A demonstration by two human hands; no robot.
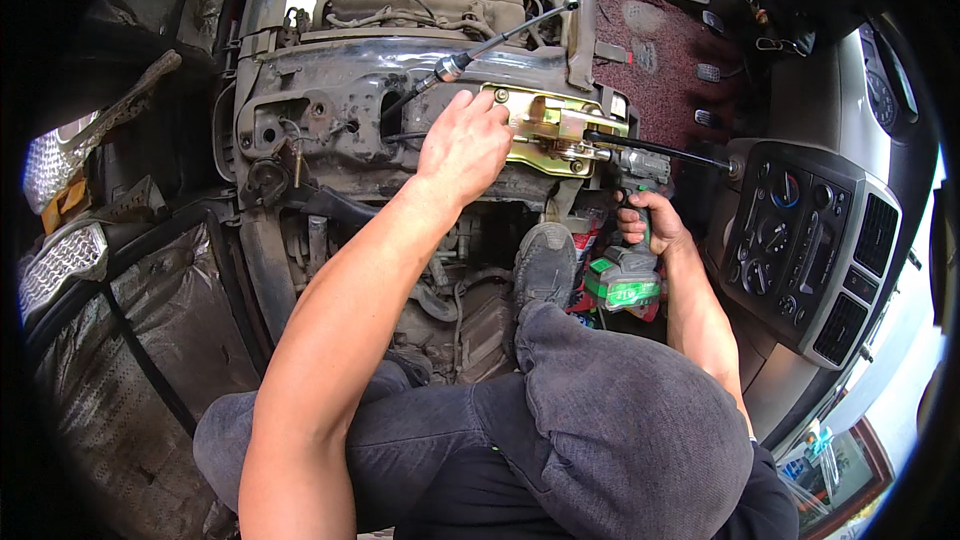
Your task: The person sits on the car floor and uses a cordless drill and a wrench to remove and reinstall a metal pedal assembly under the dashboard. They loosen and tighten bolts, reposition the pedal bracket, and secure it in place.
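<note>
My left hand (469,142) lies palm down at the left end of a gold-coloured metal bracket (525,109); its fingertips are by a bolt, and what they may pinch is hidden. The bracket is on the dark metal cross panel and carries a black lever rod (660,148) pointing right. My right hand (649,221) grips the handle of a green and grey cordless power driver (624,281), with its head close to the bracket's right end. A black cable with a metal ferrule and rod (450,67) slants out of a hole in the panel, left of the bracket.
A dusty engine part (420,0) sits beyond the panel. Pedals (707,73) and red carpet (615,7) are at the upper right, and the dashboard's centre console (795,240) is at the right. A shoe (546,259) rests below the bracket, near a red object behind the driver.
</note>
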